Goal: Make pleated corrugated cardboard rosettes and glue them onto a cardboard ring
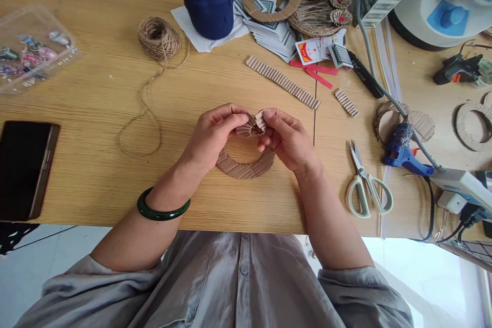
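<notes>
Between my two hands is a strip of corrugated cardboard (246,129), bent round into a small fan-like rosette. My left hand (219,130) pinches its left side between thumb and fingers. At the other end, my right hand (289,136) grips the strip's pale, ridged tip. Directly below the rosette a flat cardboard ring (246,170) lies on the table, its far part hidden by my hands. Ahead and to the right rest a long corrugated strip (283,82) and a short corrugated piece (346,102).
Scissors (363,184) and a blue glue gun (403,151) lie to the right, near a power strip (463,187). A twine ball (158,38), a dark blue cup (205,0) and playing cards (272,38) are at the back. A phone (28,169) and a clear box (36,48) sit left.
</notes>
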`<action>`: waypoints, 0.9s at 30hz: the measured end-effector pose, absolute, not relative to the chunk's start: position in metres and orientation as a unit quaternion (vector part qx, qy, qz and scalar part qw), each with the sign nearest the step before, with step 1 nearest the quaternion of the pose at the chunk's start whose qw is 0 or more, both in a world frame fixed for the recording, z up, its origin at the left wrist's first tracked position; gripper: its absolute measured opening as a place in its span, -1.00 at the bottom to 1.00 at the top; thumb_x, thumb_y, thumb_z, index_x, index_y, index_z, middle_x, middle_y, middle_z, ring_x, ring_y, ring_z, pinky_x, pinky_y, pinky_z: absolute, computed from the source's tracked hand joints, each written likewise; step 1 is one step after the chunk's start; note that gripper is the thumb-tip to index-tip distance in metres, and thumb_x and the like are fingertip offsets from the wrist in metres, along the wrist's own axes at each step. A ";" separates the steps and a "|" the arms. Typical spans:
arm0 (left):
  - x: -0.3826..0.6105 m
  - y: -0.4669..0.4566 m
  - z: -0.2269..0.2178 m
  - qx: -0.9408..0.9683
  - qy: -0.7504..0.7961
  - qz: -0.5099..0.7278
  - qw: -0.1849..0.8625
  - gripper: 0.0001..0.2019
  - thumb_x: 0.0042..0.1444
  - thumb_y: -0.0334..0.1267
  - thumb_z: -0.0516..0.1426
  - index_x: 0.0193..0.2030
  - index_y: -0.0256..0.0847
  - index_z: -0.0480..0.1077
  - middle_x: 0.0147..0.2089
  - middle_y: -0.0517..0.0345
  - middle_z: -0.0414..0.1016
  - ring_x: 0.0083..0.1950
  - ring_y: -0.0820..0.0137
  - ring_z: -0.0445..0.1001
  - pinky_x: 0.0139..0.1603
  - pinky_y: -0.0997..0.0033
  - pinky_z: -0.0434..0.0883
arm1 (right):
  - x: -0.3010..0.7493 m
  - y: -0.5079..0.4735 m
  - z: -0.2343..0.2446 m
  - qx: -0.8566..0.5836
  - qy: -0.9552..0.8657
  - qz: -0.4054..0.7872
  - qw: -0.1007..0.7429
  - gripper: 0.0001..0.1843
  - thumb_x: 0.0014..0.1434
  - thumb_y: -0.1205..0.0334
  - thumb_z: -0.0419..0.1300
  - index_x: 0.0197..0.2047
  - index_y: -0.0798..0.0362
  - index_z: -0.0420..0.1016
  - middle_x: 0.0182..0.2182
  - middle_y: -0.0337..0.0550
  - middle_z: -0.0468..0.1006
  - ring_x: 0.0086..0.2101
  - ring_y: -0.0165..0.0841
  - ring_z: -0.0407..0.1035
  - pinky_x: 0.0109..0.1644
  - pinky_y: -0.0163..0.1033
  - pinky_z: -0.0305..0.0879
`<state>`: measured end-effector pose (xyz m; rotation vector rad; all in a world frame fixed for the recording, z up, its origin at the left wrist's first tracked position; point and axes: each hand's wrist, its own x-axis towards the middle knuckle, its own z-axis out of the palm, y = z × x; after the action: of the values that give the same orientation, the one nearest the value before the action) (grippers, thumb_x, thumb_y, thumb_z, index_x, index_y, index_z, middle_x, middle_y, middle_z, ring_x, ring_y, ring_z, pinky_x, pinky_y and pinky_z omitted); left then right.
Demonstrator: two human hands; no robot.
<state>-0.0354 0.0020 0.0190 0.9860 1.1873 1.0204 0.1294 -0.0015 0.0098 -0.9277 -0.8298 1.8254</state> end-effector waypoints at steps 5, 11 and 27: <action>-0.037 0.002 0.021 0.453 0.510 0.428 0.593 -0.90 0.02 -0.26 0.19 -0.47 -0.18 0.47 -0.49 0.18 0.47 -0.38 0.40 0.46 -0.23 0.38 0.44 | 0.130 -0.002 0.012 -0.425 -0.377 0.698 0.435 -0.56 0.01 -0.17 0.45 -0.38 0.05 0.51 -0.52 -0.32 0.46 -0.52 -0.49 0.32 -0.45 -0.37 0.48; -0.038 0.003 0.022 0.552 0.520 0.388 0.524 -0.91 -0.03 -0.28 0.16 -0.50 -0.14 0.47 -0.54 0.21 0.41 -0.46 0.41 0.35 -0.39 0.39 0.30 | 0.130 -0.005 0.013 -0.444 -0.454 0.669 0.386 -0.57 0.11 -0.16 0.39 -0.43 0.06 0.49 -0.51 -0.30 0.43 -0.56 -0.51 0.34 -0.53 -0.39 0.39; -0.053 0.010 0.029 0.640 0.482 0.270 0.534 -0.85 0.00 -0.33 0.16 -0.56 -0.16 0.46 -0.53 0.20 0.40 -0.47 0.42 0.33 -0.44 0.41 0.21 | 0.143 -0.003 0.017 -0.398 -0.542 0.679 0.295 -0.76 0.15 0.09 0.40 -0.32 0.11 0.58 -0.46 -0.24 0.57 -0.50 -0.40 0.54 -0.45 -0.35 0.44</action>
<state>-0.0526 0.0098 0.0286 1.5261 1.1487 0.6435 0.1426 -0.0032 0.0166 -1.0578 -1.4433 1.8060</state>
